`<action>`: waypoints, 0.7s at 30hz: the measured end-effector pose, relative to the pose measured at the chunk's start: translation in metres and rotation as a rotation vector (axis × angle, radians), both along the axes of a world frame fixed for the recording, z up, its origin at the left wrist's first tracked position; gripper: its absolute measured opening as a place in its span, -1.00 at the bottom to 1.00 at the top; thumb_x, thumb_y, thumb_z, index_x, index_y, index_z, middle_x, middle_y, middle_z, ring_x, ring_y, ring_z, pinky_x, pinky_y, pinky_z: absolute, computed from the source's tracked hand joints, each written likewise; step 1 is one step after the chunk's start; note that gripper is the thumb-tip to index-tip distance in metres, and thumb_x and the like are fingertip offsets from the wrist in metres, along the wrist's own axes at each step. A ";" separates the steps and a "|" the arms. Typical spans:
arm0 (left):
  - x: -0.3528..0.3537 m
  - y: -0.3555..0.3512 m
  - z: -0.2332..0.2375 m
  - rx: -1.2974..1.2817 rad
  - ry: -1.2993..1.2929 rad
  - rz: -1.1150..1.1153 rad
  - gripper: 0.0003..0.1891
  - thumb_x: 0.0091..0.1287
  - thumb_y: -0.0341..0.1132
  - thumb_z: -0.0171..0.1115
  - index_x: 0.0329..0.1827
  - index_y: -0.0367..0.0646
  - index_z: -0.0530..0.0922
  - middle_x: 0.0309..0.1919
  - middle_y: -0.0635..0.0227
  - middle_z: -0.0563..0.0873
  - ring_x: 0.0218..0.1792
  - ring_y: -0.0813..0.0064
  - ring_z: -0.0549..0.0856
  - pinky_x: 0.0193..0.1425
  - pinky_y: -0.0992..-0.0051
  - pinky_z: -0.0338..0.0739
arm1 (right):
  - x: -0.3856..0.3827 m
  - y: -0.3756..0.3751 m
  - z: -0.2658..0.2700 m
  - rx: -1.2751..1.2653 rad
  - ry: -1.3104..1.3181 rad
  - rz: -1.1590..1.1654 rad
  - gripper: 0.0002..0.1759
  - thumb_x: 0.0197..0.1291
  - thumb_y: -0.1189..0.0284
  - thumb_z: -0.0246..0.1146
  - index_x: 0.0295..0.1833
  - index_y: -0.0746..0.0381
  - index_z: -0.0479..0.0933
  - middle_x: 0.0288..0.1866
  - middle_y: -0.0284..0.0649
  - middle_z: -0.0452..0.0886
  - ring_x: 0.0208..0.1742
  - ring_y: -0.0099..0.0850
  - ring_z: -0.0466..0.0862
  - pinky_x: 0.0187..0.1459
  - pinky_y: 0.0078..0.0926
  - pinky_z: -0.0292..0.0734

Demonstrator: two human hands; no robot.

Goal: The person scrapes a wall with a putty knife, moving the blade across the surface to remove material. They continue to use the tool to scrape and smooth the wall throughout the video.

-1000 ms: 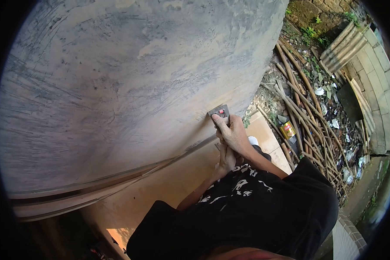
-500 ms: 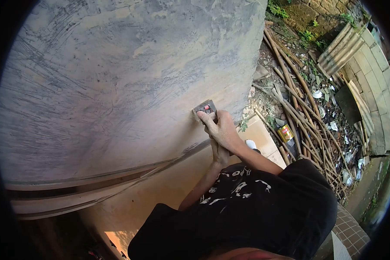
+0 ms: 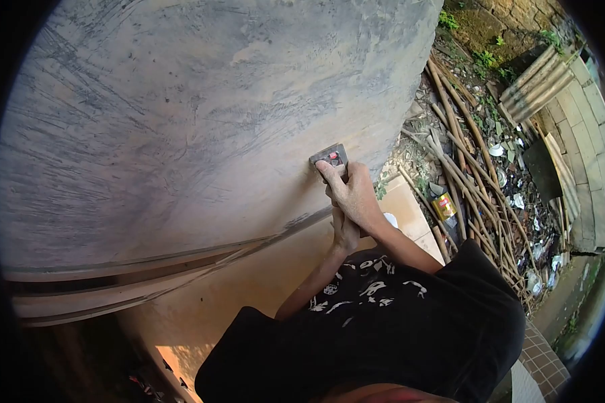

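A small dark rectangular hand sander (image 3: 330, 157) with a red mark on its back lies against the grey plastered wall (image 3: 202, 121), near the wall's right-hand edge. My right hand (image 3: 353, 193), coated in pale dust, is closed around it, the thumb pressing on its back. Just below, my left hand (image 3: 345, 232) is closed too and seems to hold the lower end of the same tool. Some of its fingers are hidden by the right hand and wrist.
A ledge with a dark gap (image 3: 114, 282) runs along the wall's foot above a tan tiled floor (image 3: 242, 282). To the right lie long poles (image 3: 474, 158), a yellow can (image 3: 444, 205) and scattered rubbish. Corrugated sheets (image 3: 532, 84) lean by a block wall (image 3: 581, 134).
The hand sander and both hands have shifted slightly right along the wall, toward its edge. The whole view has also turned a little. Both hands keep their grip.
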State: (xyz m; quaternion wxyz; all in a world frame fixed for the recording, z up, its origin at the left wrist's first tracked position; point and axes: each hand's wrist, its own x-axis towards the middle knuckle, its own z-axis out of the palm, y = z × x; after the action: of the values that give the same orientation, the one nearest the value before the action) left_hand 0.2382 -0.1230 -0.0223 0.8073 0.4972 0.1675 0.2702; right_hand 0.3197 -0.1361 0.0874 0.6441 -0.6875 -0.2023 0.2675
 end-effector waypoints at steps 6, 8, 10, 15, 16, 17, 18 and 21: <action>-0.012 -0.009 -0.040 0.102 0.146 -0.003 -0.52 0.41 -0.01 -0.09 0.02 -0.35 0.39 -0.25 0.34 0.57 -0.30 0.55 0.57 -0.25 0.53 0.49 | -0.007 -0.004 -0.039 -0.051 0.135 -0.018 -0.43 0.22 0.14 0.21 -0.71 0.33 0.38 -0.82 -0.33 0.33 -0.76 -0.61 0.35 -0.72 -0.56 0.25; -0.007 -0.004 -0.028 0.145 0.073 0.018 -0.52 0.41 0.00 -0.09 0.00 -0.33 0.41 -0.28 0.36 0.57 -0.32 0.56 0.56 -0.28 0.53 0.49 | -0.005 -0.004 -0.023 -0.063 0.141 -0.019 -0.42 0.22 0.13 0.21 -0.71 0.34 0.38 -0.82 -0.32 0.34 -0.77 -0.60 0.35 -0.72 -0.55 0.25; -0.002 -0.004 -0.024 0.177 0.012 0.033 -0.52 0.41 0.02 -0.09 -0.02 -0.32 0.42 -0.31 0.37 0.57 -0.34 0.57 0.56 -0.30 0.53 0.48 | -0.006 -0.002 -0.001 -0.022 -0.045 -0.027 -0.46 0.19 0.14 0.23 -0.69 0.30 0.37 -0.81 -0.39 0.31 -0.77 -0.65 0.27 -0.73 -0.58 0.13; -0.007 -0.003 -0.050 0.035 0.038 0.007 -0.51 0.39 0.05 -0.06 -0.02 -0.29 0.43 -0.32 0.40 0.57 -0.33 0.61 0.56 -0.29 0.52 0.49 | -0.011 -0.002 -0.022 -0.003 -0.052 -0.038 -0.46 0.21 0.14 0.22 -0.68 0.29 0.37 -0.78 -0.39 0.31 -0.74 -0.66 0.27 -0.72 -0.59 0.12; -0.009 -0.009 -0.047 0.016 0.028 0.042 -0.51 0.39 0.05 -0.06 -0.01 -0.28 0.43 -0.33 0.39 0.57 -0.33 0.61 0.56 -0.29 0.52 0.49 | -0.012 -0.003 -0.034 -0.009 0.038 -0.026 -0.47 0.22 0.15 0.21 -0.68 0.28 0.36 -0.78 -0.41 0.30 -0.74 -0.68 0.26 -0.72 -0.61 0.11; -0.008 -0.004 -0.046 0.024 0.021 0.040 -0.51 0.39 0.05 -0.06 -0.01 -0.28 0.43 -0.33 0.39 0.57 -0.33 0.61 0.56 -0.29 0.52 0.49 | -0.010 0.001 -0.042 -0.015 0.127 -0.021 -0.48 0.23 0.16 0.20 -0.68 0.26 0.35 -0.77 -0.43 0.29 -0.74 -0.69 0.24 -0.72 -0.62 0.09; -0.011 -0.006 -0.044 0.055 0.089 0.044 -0.51 0.39 0.04 -0.06 -0.01 -0.29 0.42 -0.30 0.38 0.57 -0.30 0.61 0.56 -0.27 0.52 0.49 | -0.012 0.002 -0.043 -0.001 0.098 -0.054 -0.44 0.23 0.13 0.20 -0.71 0.30 0.38 -0.80 -0.34 0.36 -0.76 -0.63 0.34 -0.74 -0.58 0.23; -0.008 -0.003 -0.028 0.096 0.104 0.019 -0.52 0.40 0.02 -0.07 0.01 -0.30 0.40 -0.24 0.37 0.55 -0.22 0.60 0.55 -0.20 0.51 0.48 | -0.010 0.000 -0.034 -0.015 0.135 -0.039 -0.43 0.22 0.13 0.20 -0.70 0.33 0.38 -0.80 -0.32 0.35 -0.76 -0.62 0.33 -0.73 -0.54 0.24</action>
State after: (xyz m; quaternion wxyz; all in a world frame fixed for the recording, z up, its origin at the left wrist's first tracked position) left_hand 0.2305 -0.1257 -0.0500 0.7702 0.5471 0.2008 0.2591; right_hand 0.3097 -0.1363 0.0535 0.6562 -0.6766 -0.1427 0.3022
